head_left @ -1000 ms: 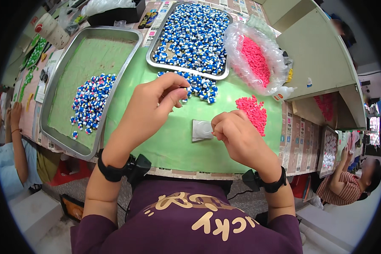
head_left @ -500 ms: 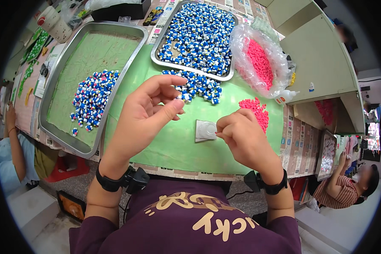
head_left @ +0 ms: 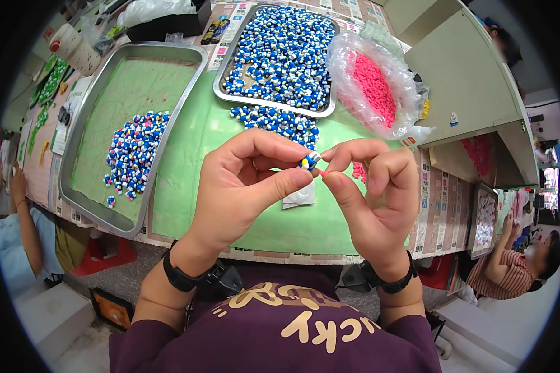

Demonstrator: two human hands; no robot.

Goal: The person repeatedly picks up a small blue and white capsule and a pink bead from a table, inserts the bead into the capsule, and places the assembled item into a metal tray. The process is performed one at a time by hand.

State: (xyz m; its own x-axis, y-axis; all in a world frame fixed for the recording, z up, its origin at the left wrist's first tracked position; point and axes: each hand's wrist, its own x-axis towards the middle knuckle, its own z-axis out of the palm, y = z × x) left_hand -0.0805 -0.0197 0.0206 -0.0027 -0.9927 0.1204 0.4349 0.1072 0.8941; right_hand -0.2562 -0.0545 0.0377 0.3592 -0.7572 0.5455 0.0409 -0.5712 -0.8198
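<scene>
Between the thumb and fingers of my left hand point(head_left: 239, 186) is a small blue-and-white figurine point(head_left: 308, 161) with a touch of yellow. My right hand point(head_left: 376, 199) is closed in a pinch on a tiny pink piece point(head_left: 323, 174), right up against the figurine. Just below the fingertips lies a white square pad point(head_left: 300, 198), partly covered by my hands. A heap of similar blue-and-white figurines point(head_left: 277, 121) sits beyond my left hand. Loose pink pieces point(head_left: 358, 171) show behind my right fingers, mostly hidden by them.
A metal tray point(head_left: 331, 110) full of blue-and-white figurines stands at the back. At left, another tray point(head_left: 196, 59) holds figurines with pink bits. A plastic bag point(head_left: 345, 59) of pink pieces and a small white bottle point(head_left: 417, 135) are at right, by a cabinet point(head_left: 473, 74). Other people sit at both sides.
My left hand has come right and nearer from the figurine heap. My right hand has lifted from beside the white pad, and both sets of fingertips now meet at the figurine.
</scene>
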